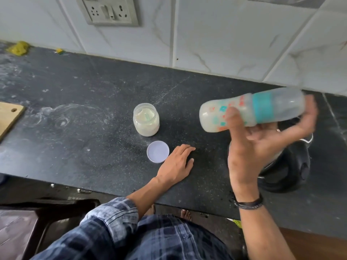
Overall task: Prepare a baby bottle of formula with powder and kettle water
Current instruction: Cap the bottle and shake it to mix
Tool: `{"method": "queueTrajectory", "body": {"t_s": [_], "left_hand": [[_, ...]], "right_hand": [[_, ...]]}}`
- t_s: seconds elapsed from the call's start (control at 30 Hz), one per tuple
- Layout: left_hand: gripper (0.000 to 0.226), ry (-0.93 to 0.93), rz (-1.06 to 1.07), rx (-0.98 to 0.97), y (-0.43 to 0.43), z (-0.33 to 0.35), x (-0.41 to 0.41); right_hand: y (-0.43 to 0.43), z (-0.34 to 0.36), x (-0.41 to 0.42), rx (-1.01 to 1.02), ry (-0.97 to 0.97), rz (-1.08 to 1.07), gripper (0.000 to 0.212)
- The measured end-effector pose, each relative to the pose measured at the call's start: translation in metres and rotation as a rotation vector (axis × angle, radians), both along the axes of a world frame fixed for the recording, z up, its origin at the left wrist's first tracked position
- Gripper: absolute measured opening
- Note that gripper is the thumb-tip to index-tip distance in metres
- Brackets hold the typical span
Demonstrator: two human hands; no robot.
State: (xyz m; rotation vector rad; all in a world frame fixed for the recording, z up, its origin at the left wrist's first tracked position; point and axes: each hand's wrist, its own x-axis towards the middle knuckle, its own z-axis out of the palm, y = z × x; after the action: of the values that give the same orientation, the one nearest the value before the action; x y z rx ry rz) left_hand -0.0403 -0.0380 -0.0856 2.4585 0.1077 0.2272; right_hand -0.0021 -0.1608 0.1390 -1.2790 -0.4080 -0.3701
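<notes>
Centrally, an open powder jar (146, 120) stands upright on the dark stone countertop (84, 109), with its pale round lid (158, 151) lying apart from it, lower in the frame. The left hand (177, 162) rests flat on the counter with straight fingers, its edge just beside the lid and holding nothing. At right of frame, the right hand (262, 145) grips the baby bottle (251, 109) above the counter: thumb across the printed body, fingers curled behind. The bottle lies almost sideways, base toward the jar, capped end toward the right edge, holding milky liquid; its outline is blurred. A black kettle (287, 171) sits below it, largely hidden by the right hand and wrist. A wooden board (9, 117) enters at the left edge. A socket plate (107, 11) is set in the tiled wall (225, 34), upper left.
</notes>
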Motion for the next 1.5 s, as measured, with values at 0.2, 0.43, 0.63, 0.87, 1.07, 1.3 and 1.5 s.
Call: {"method": "queueTrajectory", "body": {"t_s": [0.2, 0.43, 0.63, 0.87, 1.07, 1.3, 1.5], "left_hand": [[0.042, -0.006, -0.011, -0.004, 0.001, -0.002, -0.001], [0.042, 0.009, -0.014, -0.006, 0.001, -0.002, -0.002], [0.043, 0.013, -0.006, -0.001, 0.002, -0.001, -0.002], [0.043, 0.003, -0.008, 0.005, 0.002, 0.001, -0.002], [0.042, 0.002, -0.004, -0.008, 0.001, -0.002, 0.000], [0.042, -0.002, -0.010, -0.019, 0.002, -0.001, -0.001], [0.042, 0.001, -0.014, -0.017, 0.002, -0.001, -0.003]], "right_hand": [[0.001, -0.002, -0.001, -0.078, 0.102, 0.102, 0.092], [0.003, -0.008, -0.003, -0.154, 0.126, 0.099, 0.091], [-0.001, -0.004, 0.007, -0.064, 0.072, 0.062, 0.090], [-0.002, 0.001, 0.006, -0.051, -0.102, -0.014, 0.095], [0.007, 0.003, -0.001, -0.037, -0.040, -0.007, 0.091], [0.008, 0.001, 0.000, -0.058, 0.035, 0.022, 0.092], [0.004, -0.010, 0.008, -0.178, 0.114, 0.071, 0.088]]}}
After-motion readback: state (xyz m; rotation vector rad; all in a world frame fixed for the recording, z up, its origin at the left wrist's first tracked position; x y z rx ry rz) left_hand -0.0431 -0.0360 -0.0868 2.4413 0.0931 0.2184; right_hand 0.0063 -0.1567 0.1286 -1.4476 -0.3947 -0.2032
